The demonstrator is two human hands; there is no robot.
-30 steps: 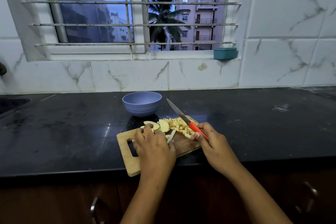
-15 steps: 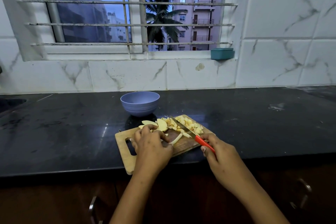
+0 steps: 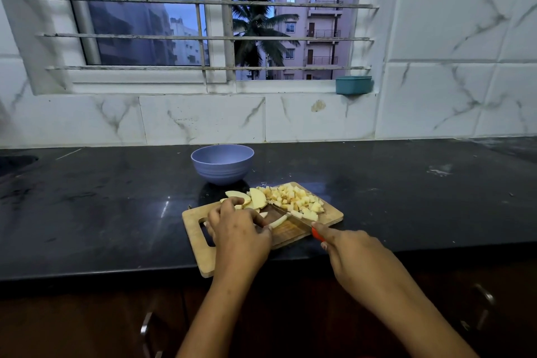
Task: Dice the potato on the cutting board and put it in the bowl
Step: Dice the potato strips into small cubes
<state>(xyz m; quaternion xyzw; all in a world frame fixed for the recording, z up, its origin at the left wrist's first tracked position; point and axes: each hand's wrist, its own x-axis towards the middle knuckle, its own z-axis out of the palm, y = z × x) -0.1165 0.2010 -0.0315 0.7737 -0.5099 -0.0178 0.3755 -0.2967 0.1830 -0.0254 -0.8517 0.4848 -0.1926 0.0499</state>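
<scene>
A wooden cutting board (image 3: pixel 329 213) lies at the counter's front edge, its handle end overhanging. A heap of diced potato (image 3: pixel 296 200) covers its far right part; a few potato slices (image 3: pixel 257 197) lie to the left of the heap. My left hand (image 3: pixel 236 231) rests on the board and pins a pale potato strip (image 3: pixel 277 221) with its fingertips. My right hand (image 3: pixel 353 253) grips a red-handled knife (image 3: pixel 293 218), whose blade lies low across the board beside the strip. The lavender bowl (image 3: pixel 222 164) stands just behind the board; I see nothing inside it.
The black stone counter (image 3: pixel 406 197) runs wide to both sides, with a sink corner (image 3: pixel 14 163) at far left. A teal tub (image 3: pixel 353 85) sits on the window sill. Cabinet handles (image 3: pixel 145 328) show below the counter edge.
The knife has come down from a raised tilt to lie low on the board, and my right hand has drawn back toward me. My left hand stays on the strip.
</scene>
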